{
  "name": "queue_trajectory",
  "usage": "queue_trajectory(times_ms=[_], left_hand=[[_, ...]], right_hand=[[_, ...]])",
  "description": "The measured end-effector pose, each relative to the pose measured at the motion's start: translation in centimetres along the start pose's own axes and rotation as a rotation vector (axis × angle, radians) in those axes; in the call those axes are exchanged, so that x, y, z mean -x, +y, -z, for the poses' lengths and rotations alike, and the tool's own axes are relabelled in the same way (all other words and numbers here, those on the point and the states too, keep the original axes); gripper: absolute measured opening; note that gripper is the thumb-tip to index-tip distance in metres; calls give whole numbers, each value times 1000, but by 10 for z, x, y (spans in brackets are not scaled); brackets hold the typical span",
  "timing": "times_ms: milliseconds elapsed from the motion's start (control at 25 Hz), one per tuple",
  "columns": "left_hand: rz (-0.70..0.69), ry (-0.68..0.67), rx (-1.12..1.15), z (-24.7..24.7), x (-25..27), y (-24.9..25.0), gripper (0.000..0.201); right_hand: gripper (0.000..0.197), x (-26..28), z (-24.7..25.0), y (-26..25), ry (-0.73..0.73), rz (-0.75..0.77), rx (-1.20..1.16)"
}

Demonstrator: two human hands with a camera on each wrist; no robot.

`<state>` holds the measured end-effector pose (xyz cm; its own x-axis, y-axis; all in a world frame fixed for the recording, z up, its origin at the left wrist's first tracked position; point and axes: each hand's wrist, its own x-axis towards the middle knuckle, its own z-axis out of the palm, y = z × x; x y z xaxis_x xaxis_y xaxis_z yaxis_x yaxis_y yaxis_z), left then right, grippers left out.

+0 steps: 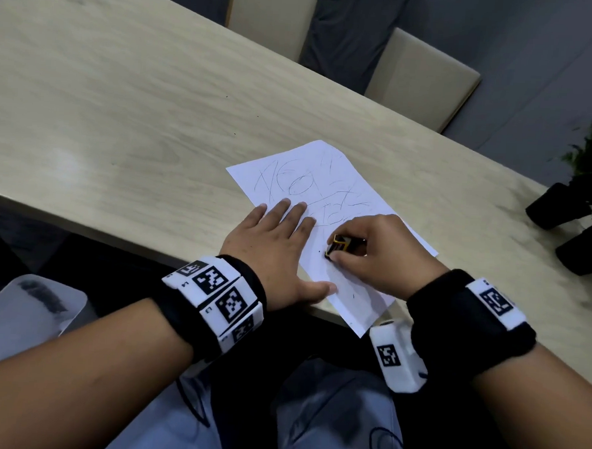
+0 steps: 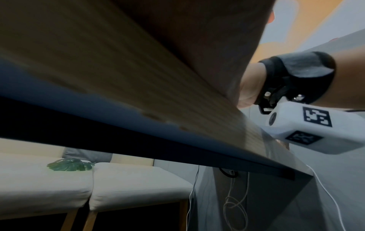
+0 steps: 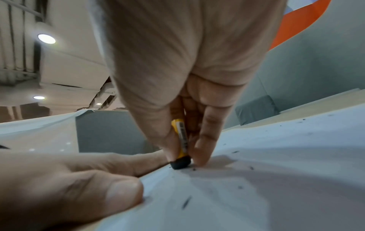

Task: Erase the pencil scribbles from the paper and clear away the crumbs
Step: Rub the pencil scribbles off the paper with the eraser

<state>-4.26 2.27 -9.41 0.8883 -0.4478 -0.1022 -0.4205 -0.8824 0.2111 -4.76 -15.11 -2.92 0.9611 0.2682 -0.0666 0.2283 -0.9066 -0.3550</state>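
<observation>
A white sheet of paper point(image 1: 323, 198) lies slanted near the table's front edge, with pencil scribbles point(image 1: 300, 183) across its far half. My left hand point(image 1: 280, 237) lies flat on the sheet's left side, fingers straight, pressing it down. My right hand point(image 1: 372, 252) pinches a black eraser in a yellow sleeve point(image 1: 338, 245), its tip on the paper. In the right wrist view the eraser point(image 3: 180, 156) stands between thumb and fingers, its black end touching the sheet point(image 3: 256, 179). Dark crumbs point(image 3: 186, 201) are scattered on the paper. The left hand's thumb point(image 3: 88, 187) rests on the sheet's edge.
The pale wooden table point(image 1: 122, 112) stretches far to the left and back. Beige chairs point(image 1: 422, 76) stand beyond the far edge. Potted plants in black pots point(image 1: 563, 204) sit at the table's right end. In the left wrist view the table edge point(image 2: 138, 93) fills the frame.
</observation>
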Motion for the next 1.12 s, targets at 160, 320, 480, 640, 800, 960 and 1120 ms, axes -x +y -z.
queue_trajectory(times_ms=[160, 320, 480, 640, 800, 960, 1120], left_hand=[[5, -5, 4, 0, -1, 0, 109], [-2, -1, 5, 0, 0, 0, 108], [1, -18, 10, 1, -1, -1, 110], [-6, -14, 16, 1, -2, -1, 110], [0, -15, 17, 0, -2, -2, 110], [-5, -8, 21, 0, -3, -1, 111], [2, -14, 17, -1, -2, -1, 110]], right_hand=[[9, 2, 9, -1, -160, 7, 27], [9, -11, 5, -4, -53, 60, 77], [9, -10, 14, -4, -223, 42, 98], [9, -18, 14, -7, -168, 52, 120], [8, -25, 15, -4, -151, 27, 105], [8, -31, 14, -7, -132, 8, 106], [7, -33, 17, -6, -207, 2, 94]])
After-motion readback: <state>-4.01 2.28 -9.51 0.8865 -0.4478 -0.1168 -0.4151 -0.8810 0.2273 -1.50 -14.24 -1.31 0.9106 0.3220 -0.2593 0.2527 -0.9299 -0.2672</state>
